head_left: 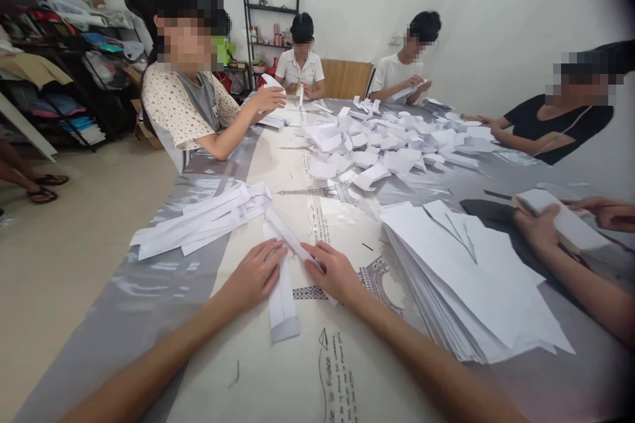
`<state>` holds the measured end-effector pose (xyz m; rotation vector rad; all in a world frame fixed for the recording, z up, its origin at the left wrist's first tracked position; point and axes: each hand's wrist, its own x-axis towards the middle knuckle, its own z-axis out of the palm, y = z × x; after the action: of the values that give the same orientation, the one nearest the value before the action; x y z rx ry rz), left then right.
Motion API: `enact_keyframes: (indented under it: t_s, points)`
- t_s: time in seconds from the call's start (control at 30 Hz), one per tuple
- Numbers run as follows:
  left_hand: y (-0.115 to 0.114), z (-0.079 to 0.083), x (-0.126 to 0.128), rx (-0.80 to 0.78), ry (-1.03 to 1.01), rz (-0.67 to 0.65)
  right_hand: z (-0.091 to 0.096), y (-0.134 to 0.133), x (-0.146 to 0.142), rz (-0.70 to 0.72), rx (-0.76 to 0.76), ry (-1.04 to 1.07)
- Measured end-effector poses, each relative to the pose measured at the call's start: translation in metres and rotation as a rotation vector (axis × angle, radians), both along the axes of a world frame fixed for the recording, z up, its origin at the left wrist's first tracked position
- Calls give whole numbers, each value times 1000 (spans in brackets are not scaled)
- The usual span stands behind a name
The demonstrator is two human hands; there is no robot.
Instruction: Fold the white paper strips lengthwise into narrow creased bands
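On my far left, a coworker's bent arm (225,139) rests near the table edge. Nearer me lies a pile of long folded papers (208,218), overlapping and pointing roughly across the table. Just right of it my left hand (258,271) is part curled, fingertips down on the paper; I cannot tell whether it pinches anything or only presses. Under and between my hands, on the printed table cover (238,377), are two white lengths: an upper strip (289,232) slanting away to the left, and a lower strip (284,314) running towards me. Whether they are one piece, I cannot tell. My right hand (337,272) is nearly closed, thumb and fingers around the upper strip.

I take this as the folding and creasing step; the next move seems to call for holding the edges lined up while a fingertip runs firmly along the crease. Beyond my right hand spreads a heap of folded pieces (377,139), and further right stands a stack of flat sheets (466,291).
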<state>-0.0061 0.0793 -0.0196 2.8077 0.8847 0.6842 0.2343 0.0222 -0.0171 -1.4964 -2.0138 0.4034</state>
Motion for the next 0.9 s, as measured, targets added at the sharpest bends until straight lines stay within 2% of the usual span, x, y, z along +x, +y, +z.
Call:
enact_keyframes:
  t_s: [0.2, 0.5, 0.63, 0.77, 0.9]
  points:
    - [-3, -4, -2, -10, -20, 12, -4, -6, 2, 37, 32, 15]
    - [-5, 6, 0, -21, -6, -12, 7, -22, 1, -83, -90, 37]
    - [-9, 10, 1, -36, -20, 26, 13, -30, -4, -72, -106, 136]
    - [-10, 12, 2, 19, -23, -48, 17, -32, -10, -29, -155, 275]
    - [-8, 7, 0, 70, -68, -69, 16, -30, -11, -74, -225, 407]
